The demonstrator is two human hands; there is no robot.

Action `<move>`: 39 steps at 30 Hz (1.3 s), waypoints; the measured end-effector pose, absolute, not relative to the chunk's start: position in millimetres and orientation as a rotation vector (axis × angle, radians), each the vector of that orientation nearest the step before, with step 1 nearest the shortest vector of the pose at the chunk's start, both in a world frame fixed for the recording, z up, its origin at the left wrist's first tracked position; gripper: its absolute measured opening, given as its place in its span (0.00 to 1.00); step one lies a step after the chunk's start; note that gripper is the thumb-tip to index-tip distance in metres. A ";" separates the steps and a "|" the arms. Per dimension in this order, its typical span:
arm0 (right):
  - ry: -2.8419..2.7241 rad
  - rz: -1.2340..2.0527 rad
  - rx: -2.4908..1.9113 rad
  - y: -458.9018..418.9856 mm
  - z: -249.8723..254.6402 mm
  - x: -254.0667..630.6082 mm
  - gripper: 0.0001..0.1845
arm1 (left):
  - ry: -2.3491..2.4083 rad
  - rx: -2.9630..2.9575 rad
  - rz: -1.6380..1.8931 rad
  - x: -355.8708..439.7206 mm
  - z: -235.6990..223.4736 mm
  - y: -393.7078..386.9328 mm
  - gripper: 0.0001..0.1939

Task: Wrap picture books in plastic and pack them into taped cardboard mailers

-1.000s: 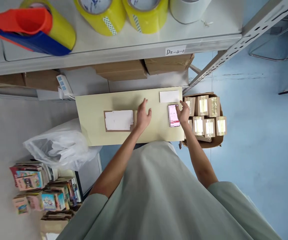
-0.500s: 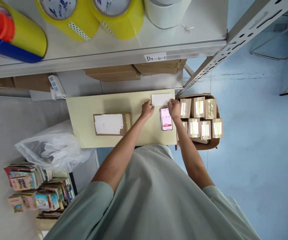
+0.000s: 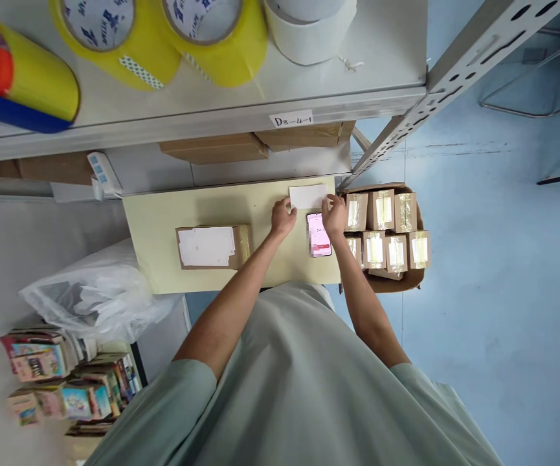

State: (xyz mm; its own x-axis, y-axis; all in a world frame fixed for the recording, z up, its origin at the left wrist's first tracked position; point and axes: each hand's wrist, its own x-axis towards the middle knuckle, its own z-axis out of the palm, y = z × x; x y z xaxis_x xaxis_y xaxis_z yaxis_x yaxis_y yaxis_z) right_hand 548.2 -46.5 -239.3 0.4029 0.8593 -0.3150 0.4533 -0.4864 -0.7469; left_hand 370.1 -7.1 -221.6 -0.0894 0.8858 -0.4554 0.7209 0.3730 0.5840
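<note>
A blank white rectangular label sheet [image 3: 307,196] is held at its two ends over the right part of the cream table [image 3: 163,212]. My left hand [image 3: 283,218] pinches the sheet's left end between thumb and fingers. At the opposite end, my right hand [image 3: 334,215] has its fingers closed on the corner. Just below the sheet, a phone [image 3: 319,235] with a lit pink screen lies face up, close beside my right hand. Farther left on the table rests a taped cardboard box [image 3: 241,248] with a white label [image 3: 206,246] on top.
An open carton [image 3: 413,282] of small taped boxes [image 3: 384,208] stands right of the table. Above the table runs a metal shelf [image 3: 241,107] with tape rolls [image 3: 114,39]. A plastic bag [image 3: 95,291] and stacked books [image 3: 76,388] are at the left.
The whole view has shifted slightly, with the shelf lower and the table a little left. Both hands still hold the label sheet in nearly the same place over the table.
</note>
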 end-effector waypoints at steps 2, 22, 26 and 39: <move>-1.097 0.933 -2.105 -44.9 -233.5 547.7 0.14 | 1.903 1.341 0.348 373.4 -214.9 -6.9 0.12; -1.097 0.935 -2.168 -49.3 -222.0 548.7 0.20 | 1.870 1.158 0.438 366.0 -191.2 0.2 0.08; -1.380 0.828 -2.005 -52.3 -212.7 538.1 0.30 | 1.791 1.181 0.482 373.3 -177.4 -0.9 0.09; -1.184 0.710 -1.926 -53.9 -197.6 573.6 0.25 | 1.353 1.867 0.202 415.4 -172.0 1.8 0.25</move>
State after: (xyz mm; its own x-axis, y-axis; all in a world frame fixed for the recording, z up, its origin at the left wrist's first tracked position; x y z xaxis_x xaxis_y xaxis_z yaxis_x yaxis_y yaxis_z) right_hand 573.6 -53.9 -197.6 0.4175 0.9060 -0.0695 0.4880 -0.2880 -0.8239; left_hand 415.4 1.8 -172.0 0.4141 0.8550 -0.3123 0.7263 -0.1036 0.6795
